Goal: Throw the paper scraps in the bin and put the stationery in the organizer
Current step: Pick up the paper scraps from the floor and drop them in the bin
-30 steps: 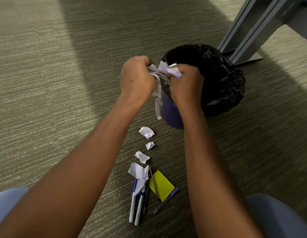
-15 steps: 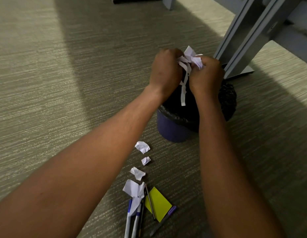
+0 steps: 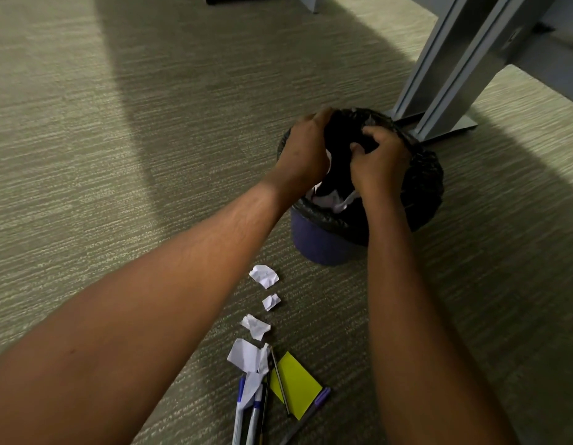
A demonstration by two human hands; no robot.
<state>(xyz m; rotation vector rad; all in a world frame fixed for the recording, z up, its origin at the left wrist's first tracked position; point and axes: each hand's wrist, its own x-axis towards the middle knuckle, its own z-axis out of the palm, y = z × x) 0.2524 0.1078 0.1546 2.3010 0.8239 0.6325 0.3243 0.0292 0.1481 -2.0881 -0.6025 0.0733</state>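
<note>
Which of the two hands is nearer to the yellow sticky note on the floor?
Right, narrowly. The right hand is over the bin, roughly straight beyond the sticky note. The left hand is also over the bin, slightly farther away.

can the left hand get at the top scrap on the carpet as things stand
Probably yes. The left hand is over the bin and looks empty, and the top scrap lies bare on the carpet just below the bin, with nothing on or around it.
</note>
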